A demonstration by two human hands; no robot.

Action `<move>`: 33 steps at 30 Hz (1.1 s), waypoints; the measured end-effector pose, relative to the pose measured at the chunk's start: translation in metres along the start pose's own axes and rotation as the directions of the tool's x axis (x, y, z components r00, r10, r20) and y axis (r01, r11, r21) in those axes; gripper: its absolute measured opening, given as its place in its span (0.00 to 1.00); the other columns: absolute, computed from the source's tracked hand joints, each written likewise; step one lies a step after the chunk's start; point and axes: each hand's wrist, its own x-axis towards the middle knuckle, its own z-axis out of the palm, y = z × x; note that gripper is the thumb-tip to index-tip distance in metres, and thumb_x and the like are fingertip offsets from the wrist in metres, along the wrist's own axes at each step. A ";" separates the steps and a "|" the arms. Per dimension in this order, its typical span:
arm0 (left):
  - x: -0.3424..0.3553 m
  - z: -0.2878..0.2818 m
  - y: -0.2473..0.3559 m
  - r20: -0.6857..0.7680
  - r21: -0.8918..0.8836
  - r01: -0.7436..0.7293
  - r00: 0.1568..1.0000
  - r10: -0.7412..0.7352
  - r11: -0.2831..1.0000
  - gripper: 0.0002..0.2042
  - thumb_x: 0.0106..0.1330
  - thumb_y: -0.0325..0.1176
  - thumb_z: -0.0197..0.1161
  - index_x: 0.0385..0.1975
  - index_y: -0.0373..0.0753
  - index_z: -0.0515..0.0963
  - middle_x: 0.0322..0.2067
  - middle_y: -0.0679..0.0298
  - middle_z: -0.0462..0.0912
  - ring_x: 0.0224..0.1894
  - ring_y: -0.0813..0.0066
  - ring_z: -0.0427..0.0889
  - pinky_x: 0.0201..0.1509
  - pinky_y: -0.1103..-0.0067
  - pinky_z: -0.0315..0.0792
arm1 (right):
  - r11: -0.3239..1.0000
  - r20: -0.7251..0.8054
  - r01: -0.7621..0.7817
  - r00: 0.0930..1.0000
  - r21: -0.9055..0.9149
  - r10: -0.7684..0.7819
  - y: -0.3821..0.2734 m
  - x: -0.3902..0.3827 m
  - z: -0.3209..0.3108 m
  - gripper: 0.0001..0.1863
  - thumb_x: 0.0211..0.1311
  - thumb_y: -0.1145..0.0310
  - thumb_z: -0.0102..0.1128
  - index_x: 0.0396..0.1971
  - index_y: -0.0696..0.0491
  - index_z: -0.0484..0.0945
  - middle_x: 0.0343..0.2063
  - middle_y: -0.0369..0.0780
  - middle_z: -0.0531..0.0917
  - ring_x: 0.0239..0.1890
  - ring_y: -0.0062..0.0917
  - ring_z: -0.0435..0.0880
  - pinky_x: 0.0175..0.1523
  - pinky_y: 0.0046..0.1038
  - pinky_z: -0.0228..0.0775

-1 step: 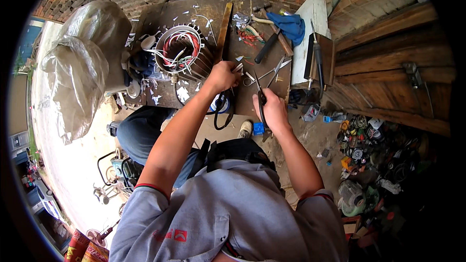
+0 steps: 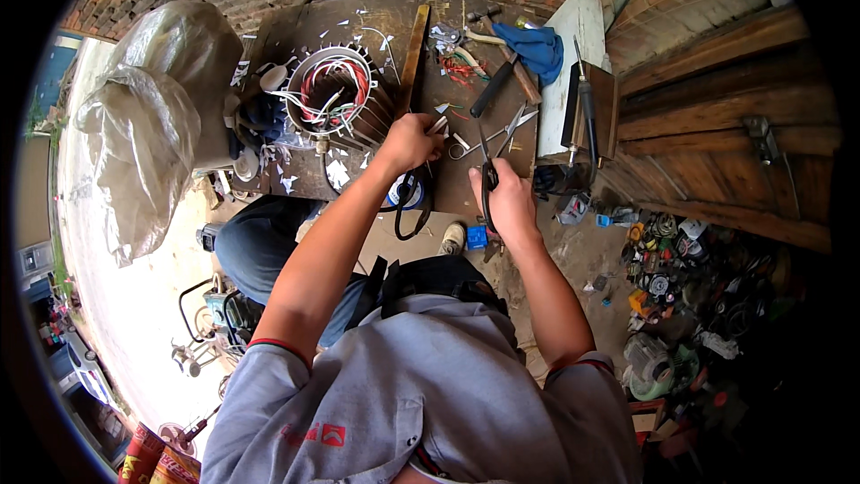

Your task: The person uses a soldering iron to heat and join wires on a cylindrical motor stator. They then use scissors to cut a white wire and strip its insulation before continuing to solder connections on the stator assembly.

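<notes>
My left hand [image 2: 414,142] is pinched around a small light-coloured piece I cannot make out clearly, at the bench's near edge. My right hand [image 2: 508,197] grips black-handled scissors [image 2: 488,175], blades pointing up. Left of my left hand stands a finned metal motor housing [image 2: 365,116] with red and white wires [image 2: 324,81] inside. Between my hands lie a second pair of scissors [image 2: 506,134] and small off-white pieces [image 2: 460,140]. A black cord [image 2: 403,224] hangs below my left hand beside a blue-and-white round object [image 2: 394,197].
The bench [image 2: 318,22] holds a wooden strip [image 2: 415,45], hammer [image 2: 520,76], blue cloth [image 2: 537,49], paper scraps and a soldering-iron-like tool [image 2: 587,108]. Plastic-covered bulk [image 2: 148,125] stands left, a wooden door [image 2: 717,143] right. Parts [image 2: 681,296] and machinery [image 2: 224,323] crowd the floor.
My right hand and the scissors have shifted slightly to the right. My left hand looks unmoved.
</notes>
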 end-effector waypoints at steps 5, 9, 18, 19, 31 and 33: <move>-0.031 -0.002 0.010 0.031 -0.202 -0.050 0.998 0.057 0.978 0.06 0.72 0.26 0.56 0.41 0.29 0.76 0.32 0.63 0.81 0.33 0.77 0.84 0.37 0.81 0.79 | 0.936 -0.083 -0.126 0.991 -0.328 0.104 0.016 0.039 0.008 0.26 0.57 0.51 0.69 0.44 0.56 0.74 0.30 0.52 0.85 0.36 0.53 0.85 0.40 0.50 0.76; -0.090 -0.015 0.028 0.197 -0.412 -0.009 0.975 0.098 0.911 0.08 0.75 0.29 0.55 0.45 0.31 0.74 0.33 0.64 0.81 0.37 0.76 0.85 0.40 0.80 0.79 | 0.916 -0.022 -0.125 0.992 -0.380 0.126 0.008 0.046 0.013 0.24 0.58 0.58 0.68 0.47 0.57 0.74 0.37 0.52 0.83 0.42 0.49 0.84 0.46 0.47 0.77; -0.169 -0.087 0.016 0.297 -0.755 0.004 0.894 0.337 0.656 0.07 0.74 0.30 0.53 0.42 0.33 0.73 0.34 0.61 0.78 0.35 0.72 0.83 0.38 0.78 0.78 | 0.932 0.048 0.081 0.996 -0.354 -0.069 -0.017 0.075 0.044 0.13 0.59 0.61 0.66 0.36 0.56 0.82 0.36 0.50 0.84 0.42 0.47 0.84 0.47 0.46 0.76; -0.172 -0.099 0.011 0.216 -0.785 -0.046 0.914 0.342 0.618 0.07 0.74 0.30 0.53 0.42 0.33 0.73 0.32 0.61 0.76 0.32 0.73 0.80 0.35 0.79 0.75 | 0.916 0.046 0.079 0.997 -0.394 -0.066 -0.014 0.080 0.052 0.13 0.59 0.61 0.66 0.35 0.56 0.82 0.36 0.50 0.84 0.42 0.47 0.84 0.47 0.47 0.76; -0.103 -0.178 -0.035 -0.474 -0.612 -0.225 0.872 -0.123 0.758 0.10 0.69 0.38 0.65 0.31 0.40 0.76 0.14 0.79 0.63 0.13 0.91 0.54 0.16 0.84 0.45 | 0.943 -0.062 0.162 0.980 -0.291 -0.188 -0.023 0.069 0.055 0.11 0.68 0.65 0.56 0.36 0.59 0.74 0.34 0.52 0.81 0.40 0.51 0.81 0.44 0.46 0.72; -0.104 -0.178 -0.035 -0.463 -0.698 -0.293 0.881 -0.099 0.653 0.09 0.71 0.36 0.62 0.33 0.39 0.76 0.15 0.79 0.63 0.14 0.90 0.54 0.17 0.85 0.46 | 0.954 -0.198 0.254 0.955 0.161 -0.221 -0.051 0.064 0.031 0.07 0.69 0.71 0.58 0.36 0.60 0.75 0.26 0.42 0.83 0.27 0.28 0.81 0.34 0.30 0.73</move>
